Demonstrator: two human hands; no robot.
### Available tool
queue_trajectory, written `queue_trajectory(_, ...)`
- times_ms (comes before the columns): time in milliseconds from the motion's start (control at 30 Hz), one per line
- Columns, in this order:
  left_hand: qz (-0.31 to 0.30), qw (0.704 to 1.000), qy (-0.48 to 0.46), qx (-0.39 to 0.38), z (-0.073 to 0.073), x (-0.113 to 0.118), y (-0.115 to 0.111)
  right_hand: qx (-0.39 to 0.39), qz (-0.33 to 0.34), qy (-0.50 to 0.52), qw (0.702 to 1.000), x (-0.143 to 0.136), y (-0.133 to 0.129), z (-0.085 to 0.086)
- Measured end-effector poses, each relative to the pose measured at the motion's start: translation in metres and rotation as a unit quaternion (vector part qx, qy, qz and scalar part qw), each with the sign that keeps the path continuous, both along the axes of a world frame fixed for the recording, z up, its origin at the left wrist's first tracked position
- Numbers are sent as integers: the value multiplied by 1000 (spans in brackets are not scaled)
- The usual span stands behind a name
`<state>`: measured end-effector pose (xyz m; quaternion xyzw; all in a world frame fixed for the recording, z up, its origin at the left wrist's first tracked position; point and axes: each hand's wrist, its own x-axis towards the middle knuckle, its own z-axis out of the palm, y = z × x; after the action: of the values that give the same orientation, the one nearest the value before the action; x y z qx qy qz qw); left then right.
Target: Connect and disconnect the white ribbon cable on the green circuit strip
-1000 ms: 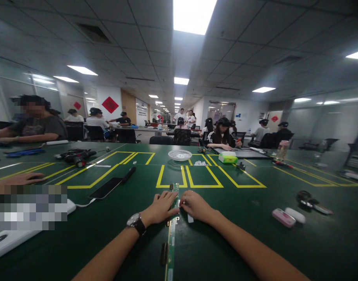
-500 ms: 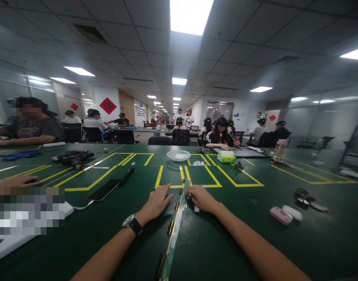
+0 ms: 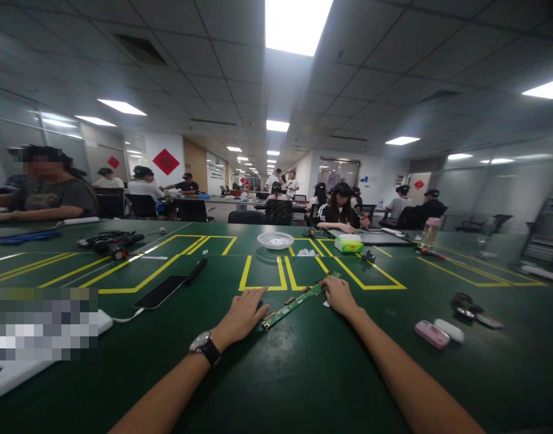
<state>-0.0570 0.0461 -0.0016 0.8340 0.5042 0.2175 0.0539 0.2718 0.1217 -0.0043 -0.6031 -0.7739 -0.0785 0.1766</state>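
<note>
A long, narrow green circuit board (image 3: 296, 303) with brownish connector pieces along one edge lies slantwise in front of me, its far end to the right. My right hand (image 3: 340, 294) has its fingers closed on that far end. Beside the near end rests my left hand (image 3: 243, 314), palm down with fingers spread and a watch (image 3: 205, 346) on its wrist; it holds nothing. A small white piece (image 3: 326, 304) shows just under my right hand, partly hidden.
Ahead stands a white basket (image 3: 275, 241) near some small white pieces (image 3: 308, 252). A phone (image 3: 161, 292) on a cable lies left; a pink case (image 3: 431, 333) and keys (image 3: 478, 311) lie right. A co-worker (image 3: 342, 211) sits across the green table (image 3: 276, 386).
The board's far end has swung right with my right hand, and its near end has moved away from me. My left hand has barely moved. A hand at the far left has gone from view.
</note>
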Motion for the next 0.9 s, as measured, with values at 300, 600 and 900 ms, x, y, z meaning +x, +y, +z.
queue_trajectory(300, 0, 1000, -12, 11, 5, 3, -4, -66, 18, -10, 998, 5, 8, -8)
queue_trajectory(600, -5, 1000, -15, 2, 9, 3, -8, -66, 58, -19, 996, 4, 8, -5)
queue_trajectory(900, -27, 999, -7, 26, 17, 2, -7, -64, 197, -1, 978, -28, -21, 22)
